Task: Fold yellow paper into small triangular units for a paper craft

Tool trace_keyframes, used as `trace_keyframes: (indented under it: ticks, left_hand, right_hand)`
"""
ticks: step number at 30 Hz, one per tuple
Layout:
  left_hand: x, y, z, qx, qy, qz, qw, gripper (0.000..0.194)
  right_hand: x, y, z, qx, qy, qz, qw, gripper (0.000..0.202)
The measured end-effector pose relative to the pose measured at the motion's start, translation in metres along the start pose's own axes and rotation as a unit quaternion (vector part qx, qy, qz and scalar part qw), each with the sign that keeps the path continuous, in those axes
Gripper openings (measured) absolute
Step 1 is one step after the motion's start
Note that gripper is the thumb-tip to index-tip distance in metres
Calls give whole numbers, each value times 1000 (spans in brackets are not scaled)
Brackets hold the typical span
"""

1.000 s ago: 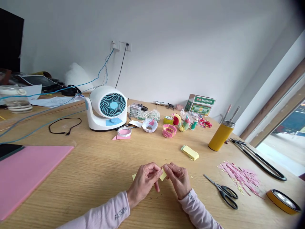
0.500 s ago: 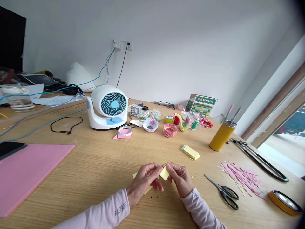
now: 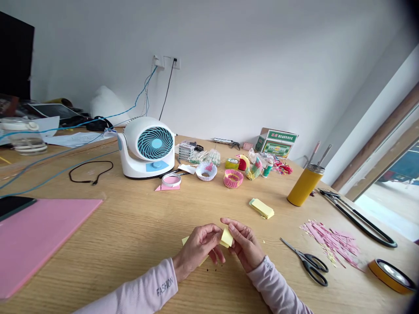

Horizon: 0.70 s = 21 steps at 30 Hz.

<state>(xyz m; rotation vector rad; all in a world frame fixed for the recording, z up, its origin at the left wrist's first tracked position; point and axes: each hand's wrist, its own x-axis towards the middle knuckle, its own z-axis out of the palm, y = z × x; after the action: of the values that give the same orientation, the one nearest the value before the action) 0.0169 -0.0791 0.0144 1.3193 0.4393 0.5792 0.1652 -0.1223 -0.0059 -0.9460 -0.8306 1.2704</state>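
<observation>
A small folded yellow paper is pinched between both hands above the wooden table. My left hand grips its left side with thumb and fingers, the lower fingers curled beneath. On the right side, my right hand holds the paper with the thumb on top, its index finger reaching over the upper edge. Under my left hand lie more yellow paper pieces, mostly hidden. Beyond my right hand sits a stack of yellow paper strips.
Black-handled scissors, pink paper scraps and a tape roll lie on the right. A yellow cup stands behind them. Farther back are a white fan and a pink folded-paper ring. A pink board is left.
The paper has turned slightly and shows a raised fold. My right index finger has lifted and stretched over its upper edge.
</observation>
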Motion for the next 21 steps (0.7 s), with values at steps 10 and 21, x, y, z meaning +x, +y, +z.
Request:
trace_keyframes:
  ticks: [10,21]
  left_hand:
    - [-2,-5,-2,93,35,58,993,30]
    - [7,-6,-9,125,162,83,975,27]
  right_hand:
    - [0,1,2,-68,-24,-22,997,50]
    - [-3,2,6,-116,-17,-33,993,47]
